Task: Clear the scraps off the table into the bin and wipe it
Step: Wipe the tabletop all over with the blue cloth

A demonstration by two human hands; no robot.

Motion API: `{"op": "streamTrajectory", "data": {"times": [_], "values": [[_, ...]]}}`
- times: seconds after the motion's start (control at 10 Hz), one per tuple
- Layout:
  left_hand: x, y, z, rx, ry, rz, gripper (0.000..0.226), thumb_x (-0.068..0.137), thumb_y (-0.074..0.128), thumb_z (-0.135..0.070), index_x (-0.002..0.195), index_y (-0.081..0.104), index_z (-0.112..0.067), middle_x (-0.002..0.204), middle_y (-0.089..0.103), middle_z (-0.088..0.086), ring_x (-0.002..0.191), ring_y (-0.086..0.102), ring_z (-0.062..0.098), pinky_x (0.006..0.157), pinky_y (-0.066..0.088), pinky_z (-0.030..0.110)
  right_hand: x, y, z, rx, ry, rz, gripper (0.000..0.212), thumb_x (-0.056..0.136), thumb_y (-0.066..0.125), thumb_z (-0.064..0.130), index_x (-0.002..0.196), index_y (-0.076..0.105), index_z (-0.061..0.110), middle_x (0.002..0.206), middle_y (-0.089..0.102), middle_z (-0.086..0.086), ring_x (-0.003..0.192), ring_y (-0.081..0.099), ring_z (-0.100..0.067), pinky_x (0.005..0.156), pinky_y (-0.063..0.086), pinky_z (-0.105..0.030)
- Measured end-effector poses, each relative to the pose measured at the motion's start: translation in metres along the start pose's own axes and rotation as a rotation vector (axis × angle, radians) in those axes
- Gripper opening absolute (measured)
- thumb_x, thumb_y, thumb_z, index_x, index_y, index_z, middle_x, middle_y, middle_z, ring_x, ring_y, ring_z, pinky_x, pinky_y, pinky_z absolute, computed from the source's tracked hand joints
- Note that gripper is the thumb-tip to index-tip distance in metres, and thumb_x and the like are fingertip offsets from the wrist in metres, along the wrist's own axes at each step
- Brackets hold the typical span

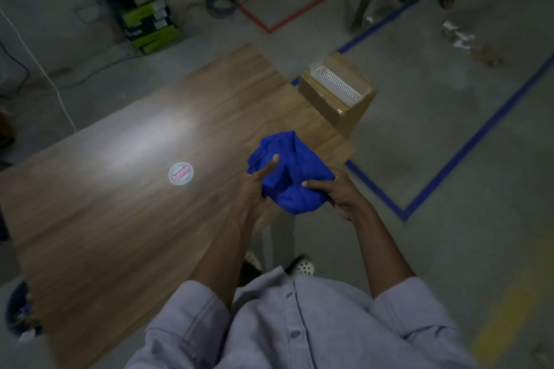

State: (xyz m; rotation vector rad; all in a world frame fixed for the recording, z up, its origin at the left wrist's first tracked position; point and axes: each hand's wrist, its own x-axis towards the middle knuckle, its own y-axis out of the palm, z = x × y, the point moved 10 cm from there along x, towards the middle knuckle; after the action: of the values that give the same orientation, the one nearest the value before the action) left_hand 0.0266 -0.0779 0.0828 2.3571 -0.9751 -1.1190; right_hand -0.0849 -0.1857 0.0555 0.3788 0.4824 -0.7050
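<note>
A dim workshop or warehouse space: bare concrete floor [419, 135] marked with blue tape lines [467, 148] and red tape lines [299, 13], loose cables [39, 67], a cardboard box [338, 99], green cartons [147, 21], and a plain wooden desk [120, 204].

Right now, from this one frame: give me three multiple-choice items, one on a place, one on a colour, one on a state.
1. Where is the round sticker?
A. on the table
B. on the floor
C. on a chair

2. What colour is the cloth?
A. red
B. blue
C. white

3. How is the cloth held?
A. bunched up between the left hand and the right hand
B. spread flat, with no hand on it
C. hung over a table edge

Answers:
1 A: the sticker lies on the wood top.
2 B: the cloth is bright blue.
3 A: both hands grip the bundle above the table's right end.
</note>
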Motion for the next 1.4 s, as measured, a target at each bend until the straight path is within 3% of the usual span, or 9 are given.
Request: {"op": "streamTrajectory", "data": {"times": [0.3, 0.4, 0.5, 0.6, 0.7, 0.8, 0.9, 1.2, 1.4], "values": [[0.099, 0.035, -0.019, 0.176, -0.485, -0.084, 0.1, 0.064, 0.08, -0.074, 0.138, 0.04, -0.021, 0.137, 0.044, 0.02, 0.136, 0.042, 0.043, 0.105, 0.041, 0.068, 0.052, -0.032, 0.115, -0.9, -0.47, -0.455, 0.034, 0.08, 0.072, 0.006, 0.113, 0.075, 0.015, 0.089, 0.048, 0.005, 0.081, 0.056, -0.019, 0.059, 0.034, -0.02], [0.155, 0.078, -0.031, 0.1, -0.426, -0.009, 0.074, 0.089, 0.062, -0.064, 0.147, 0.046, -0.021, 0.138, 0.058, 0.011, 0.13, 0.052, 0.036, 0.101, 0.045, 0.054, 0.069, -0.028, 0.129, -1.1, -0.481, -0.515, 0.041, 0.079, 0.072, 0.007, 0.12, 0.07, 0.015, 0.102, 0.051, -0.002, 0.088, 0.058, -0.025, 0.064, 0.037, -0.026], [0.185, 0.11, -0.029, 0.174, -0.431, 0.066, 0.047, 0.087, 0.07, -0.054, 0.104, 0.071, -0.01, 0.092, 0.073, 0.012, 0.095, 0.065, 0.031, 0.101, 0.048, 0.052, 0.095, -0.025, 0.128, -1.25, -0.5, -0.381, 0.054, 0.076, 0.077, 0.012, 0.129, 0.067, 0.016, 0.123, 0.055, -0.007, 0.102, 0.061, -0.029, 0.073, 0.051, -0.036], [0.234, 0.123, -0.029, 0.264, -0.351, -0.078, 0.013, 0.096, 0.064, -0.015, 0.101, 0.066, -0.003, 0.094, 0.07, 0.014, 0.102, 0.065, 0.033, 0.109, 0.046, 0.05, 0.125, -0.062, 0.123, -1.045, -0.366, -0.241, 0.063, 0.079, 0.076, 0.05, 0.138, 0.061, 0.032, 0.135, 0.05, 0.008, 0.125, 0.049, -0.016, 0.104, 0.043, -0.047], [0.279, 0.147, -0.024, 0.301, -0.339, -0.134, 0.009, 0.097, 0.057, -0.004, 0.105, 0.058, -0.003, 0.1, 0.064, 0.014, 0.091, 0.063, 0.031, 0.093, 0.053, 0.05, 0.146, -0.129, 0.142, -0.644, -0.308, -0.491, 0.064, 0.081, 0.069, 0.067, 0.138, 0.059, 0.039, 0.136, 0.046, 0.014, 0.13, 0.042, -0.012, 0.106, 0.041, -0.038], [0.329, 0.175, -0.018, 0.297, -0.334, -0.157, 0.03, 0.094, 0.062, -0.002, 0.124, 0.055, -0.002, 0.117, 0.065, 0.014, 0.092, 0.064, 0.029, 0.071, 0.055, 0.041, 0.183, -0.193, 0.132, -0.21, -0.034, -0.665, 0.084, 0.08, 0.078, 0.059, 0.147, 0.043, 0.023, 0.145, 0.041, -0.003, 0.127, 0.048, -0.022, 0.09, 0.052, -0.037], [0.371, 0.2, 0.001, 0.211, -0.363, -0.127, 0.039, 0.091, 0.065, 0.0, 0.129, 0.06, -0.008, 0.118, 0.071, 0.011, 0.097, 0.07, 0.028, 0.067, 0.059, 0.04, 0.235, -0.206, 0.116, 0.426, 0.218, -0.426, 0.065, 0.082, 0.082, 0.043, 0.136, 0.056, 0.02, 0.132, 0.065, -0.01, 0.106, 0.067, -0.028, 0.066, 0.058, -0.037], [0.526, 0.158, 0.021, 0.426, -0.088, -0.517, 0.028, 0.076, 0.075, 0.006, 0.095, 0.063, -0.011, 0.093, 0.069, 0.002, 0.09, 0.068, 0.025, 0.085, 0.06, 0.045, 0.379, -0.307, 0.121, -0.105, 0.134, -0.62, 0.058, 0.086, 0.081, 0.02, 0.135, 0.052, 0.013, 0.123, 0.06, -0.001, 0.11, 0.061, -0.023, 0.079, 0.052, -0.031], [0.606, 0.133, 0.029, 0.672, 0.055, -0.601, 0.038, 0.084, 0.071, -0.006, 0.115, 0.052, -0.017, 0.108, 0.063, 0.003, 0.102, 0.065, 0.025, 0.091, 0.057, 0.043, 0.479, -0.323, 0.12, -0.354, 0.006, -0.621, 0.062, 0.093, 0.073, 0.016, 0.148, 0.045, 0.012, 0.144, 0.056, -0.008, 0.129, 0.055, -0.026, 0.09, 0.041, -0.023]]}}
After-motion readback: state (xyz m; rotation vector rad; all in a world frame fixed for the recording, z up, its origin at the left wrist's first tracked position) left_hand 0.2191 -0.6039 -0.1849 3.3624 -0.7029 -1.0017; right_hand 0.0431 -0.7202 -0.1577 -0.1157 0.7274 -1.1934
